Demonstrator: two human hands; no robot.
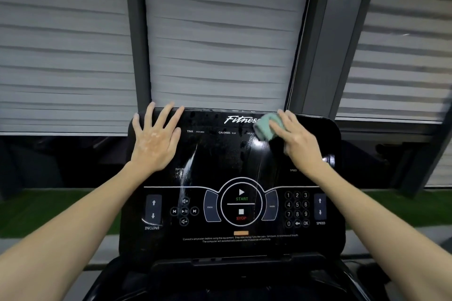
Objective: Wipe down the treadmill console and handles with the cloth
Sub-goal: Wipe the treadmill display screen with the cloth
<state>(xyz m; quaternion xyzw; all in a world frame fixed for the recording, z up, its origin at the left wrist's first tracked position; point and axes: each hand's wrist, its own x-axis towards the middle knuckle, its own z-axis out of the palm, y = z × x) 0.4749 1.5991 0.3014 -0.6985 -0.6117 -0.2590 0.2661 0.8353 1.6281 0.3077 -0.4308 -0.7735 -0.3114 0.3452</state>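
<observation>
On the upper right of the black treadmill console (pixel 220 161), the right hand (pixel 297 140) presses a folded green cloth (pixel 266 126) against the glossy display, fingers curled over it, beside the "Fitness" logo (pixel 241 120). Left hand (pixel 156 139) lies flat at the upper left corner, fingers spread wide. Wet streaks mark the panel. Slatted shutters (pixel 220 32) stand behind.

Cloth (pixel 267 126) pale green; console (pixel 220 154) glossy black, white markings.
</observation>
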